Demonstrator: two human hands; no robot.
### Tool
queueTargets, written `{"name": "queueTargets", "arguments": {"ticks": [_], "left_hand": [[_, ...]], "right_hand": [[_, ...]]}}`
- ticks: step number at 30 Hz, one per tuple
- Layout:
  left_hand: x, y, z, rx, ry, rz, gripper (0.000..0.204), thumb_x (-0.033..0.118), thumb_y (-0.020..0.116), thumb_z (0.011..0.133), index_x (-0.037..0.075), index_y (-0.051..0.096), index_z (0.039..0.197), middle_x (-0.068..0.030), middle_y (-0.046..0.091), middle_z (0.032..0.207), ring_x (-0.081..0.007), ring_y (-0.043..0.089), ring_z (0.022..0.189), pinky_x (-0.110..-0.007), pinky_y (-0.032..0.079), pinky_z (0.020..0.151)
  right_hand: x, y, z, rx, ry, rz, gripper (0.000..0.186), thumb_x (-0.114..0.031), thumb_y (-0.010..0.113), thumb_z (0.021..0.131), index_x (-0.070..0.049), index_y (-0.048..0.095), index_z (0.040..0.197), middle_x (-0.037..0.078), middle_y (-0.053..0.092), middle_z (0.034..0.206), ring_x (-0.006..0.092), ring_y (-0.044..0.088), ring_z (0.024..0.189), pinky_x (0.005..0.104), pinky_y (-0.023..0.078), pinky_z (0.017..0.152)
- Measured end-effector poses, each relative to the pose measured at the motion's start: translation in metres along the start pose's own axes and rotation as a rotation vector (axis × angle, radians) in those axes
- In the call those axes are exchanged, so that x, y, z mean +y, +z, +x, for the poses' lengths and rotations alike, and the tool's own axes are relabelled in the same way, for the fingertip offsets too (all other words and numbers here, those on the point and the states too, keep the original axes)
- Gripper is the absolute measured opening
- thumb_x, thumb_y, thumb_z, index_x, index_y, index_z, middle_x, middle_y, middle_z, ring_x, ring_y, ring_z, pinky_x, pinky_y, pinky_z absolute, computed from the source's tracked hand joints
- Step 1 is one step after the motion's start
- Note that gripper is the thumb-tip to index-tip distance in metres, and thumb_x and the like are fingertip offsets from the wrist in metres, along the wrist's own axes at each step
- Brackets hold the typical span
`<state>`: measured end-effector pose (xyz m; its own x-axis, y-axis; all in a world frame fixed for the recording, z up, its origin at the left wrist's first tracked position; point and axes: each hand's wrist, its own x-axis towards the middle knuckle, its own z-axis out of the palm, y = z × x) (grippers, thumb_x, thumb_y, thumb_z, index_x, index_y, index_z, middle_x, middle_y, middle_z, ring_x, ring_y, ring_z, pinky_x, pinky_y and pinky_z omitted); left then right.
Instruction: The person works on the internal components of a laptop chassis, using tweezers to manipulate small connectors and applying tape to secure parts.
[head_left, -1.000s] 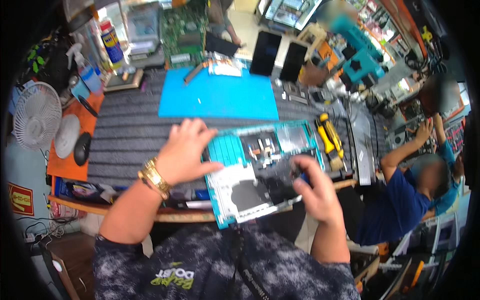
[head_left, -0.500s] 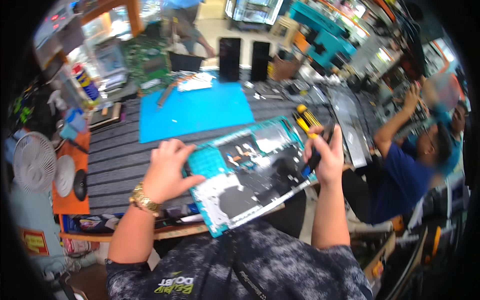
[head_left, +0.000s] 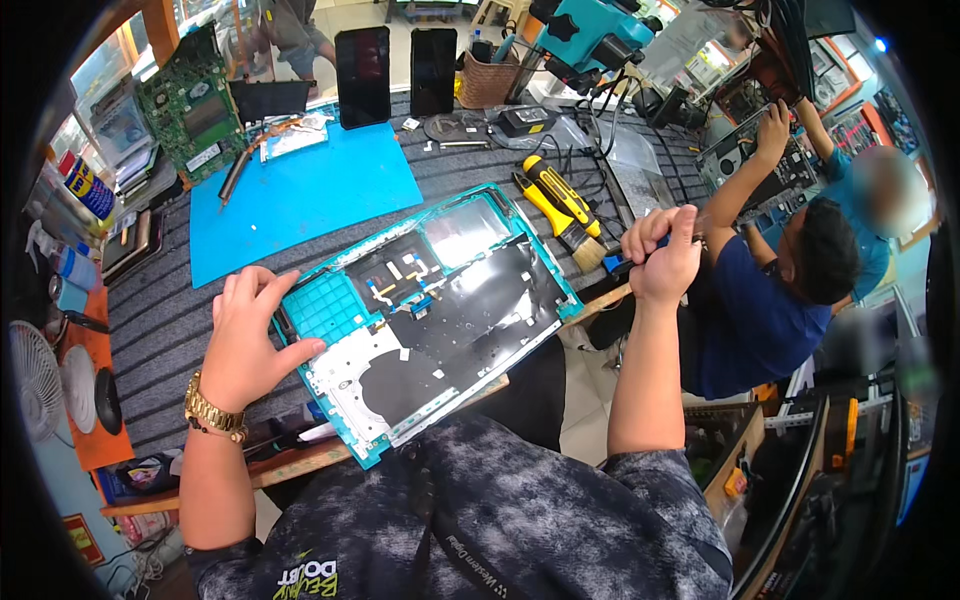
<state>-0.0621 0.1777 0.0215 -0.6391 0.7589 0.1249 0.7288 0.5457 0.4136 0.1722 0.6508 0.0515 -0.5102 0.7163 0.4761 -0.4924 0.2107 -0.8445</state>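
A teal laptop case (head_left: 330, 305), its inner side facing up, lies tilted across the table's near edge. Black film, a silver plate and short ribbon cables show inside it. My left hand (head_left: 245, 325) grips its left corner, thumb on the inner face and fingers around the outer edge. Off the case's right end, my right hand (head_left: 662, 255) is raised and closed around a dark tool with a blue end (head_left: 613, 263); its exact kind is hidden by the fingers. Between them on the table are a yellow-handled brush (head_left: 545, 208) and a yellow-and-black screwdriver (head_left: 562, 190).
A blue mat (head_left: 300, 210) lies beyond the case, a green circuit board (head_left: 195, 105) behind it. Two dark phone-like panels (head_left: 362, 80) stand at the back. A fan (head_left: 35, 375) is at far left. Two people work at right, one in a navy shirt (head_left: 755, 315).
My right hand has lifted and moved away from the case with the dark tool. My left hand still holds the corner. The whole view has shifted, and things appear farther left.
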Motion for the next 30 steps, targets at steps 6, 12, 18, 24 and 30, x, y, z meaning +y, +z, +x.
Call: {"name": "queueTargets", "arguments": {"ticks": [6, 12, 18, 24, 30], "left_hand": [[-0.005, 0.003, 0.0, 0.016, 0.015, 0.004, 0.094, 0.042, 0.106, 0.078, 0.005, 0.074, 0.159, -0.0114, 0.064, 0.139, -0.0355, 0.059, 0.135, -0.053, 0.046, 0.117], [-0.006, 0.002, -0.001, 0.031, 0.039, 0.016, 0.093, 0.042, 0.105, 0.079, 0.005, 0.073, 0.158, -0.0132, 0.065, 0.138, -0.0375, 0.06, 0.135, -0.052, 0.047, 0.116], [-0.009, 0.005, -0.001, 0.044, 0.077, -0.007, 0.092, 0.049, 0.102, 0.085, 0.007, 0.072, 0.161, -0.0146, 0.065, 0.143, -0.0388, 0.06, 0.137, -0.052, 0.047, 0.118], [-0.01, 0.01, -0.004, 0.052, 0.067, -0.01, 0.086, 0.053, 0.097, 0.093, 0.005, 0.073, 0.16, -0.0136, 0.066, 0.14, -0.036, 0.06, 0.136, -0.051, 0.046, 0.116], [-0.003, 0.019, -0.003, 0.111, 0.087, -0.024, 0.084, 0.053, 0.093, 0.096, 0.002, 0.072, 0.16, -0.0149, 0.066, 0.146, -0.0367, 0.059, 0.141, -0.051, 0.043, 0.118]], "right_hand": [[0.007, -0.014, -0.005, -0.082, -0.104, 0.026, 0.068, -0.061, 0.06, 0.125, -0.008, 0.051, 0.084, 0.003, 0.043, 0.064, 0.0152, 0.043, 0.049, 0.0361, 0.038, 0.05], [0.061, -0.02, -0.023, -0.204, 0.014, -0.08, 0.064, -0.052, 0.061, 0.127, -0.01, 0.048, 0.081, 0.004, 0.044, 0.065, 0.0165, 0.038, 0.05, 0.0379, 0.034, 0.05], [0.047, -0.02, -0.018, -0.035, 0.2, -0.095, 0.063, -0.061, 0.052, 0.128, -0.012, 0.051, 0.089, 0.002, 0.042, 0.07, 0.0149, 0.039, 0.056, 0.0352, 0.034, 0.053], [-0.015, 0.046, -0.064, -0.452, 0.383, -0.109, 0.047, -0.051, 0.058, 0.123, -0.009, 0.056, 0.143, 0.011, 0.062, 0.104, 0.0134, 0.05, 0.072, 0.028, 0.044, 0.065], [-0.041, 0.137, -0.102, -1.178, 0.018, -0.703, 0.039, -0.001, 0.08, 0.106, -0.007, 0.079, 0.144, 0.015, 0.073, 0.127, 0.036, 0.081, 0.11, 0.0462, 0.065, 0.092]]}}
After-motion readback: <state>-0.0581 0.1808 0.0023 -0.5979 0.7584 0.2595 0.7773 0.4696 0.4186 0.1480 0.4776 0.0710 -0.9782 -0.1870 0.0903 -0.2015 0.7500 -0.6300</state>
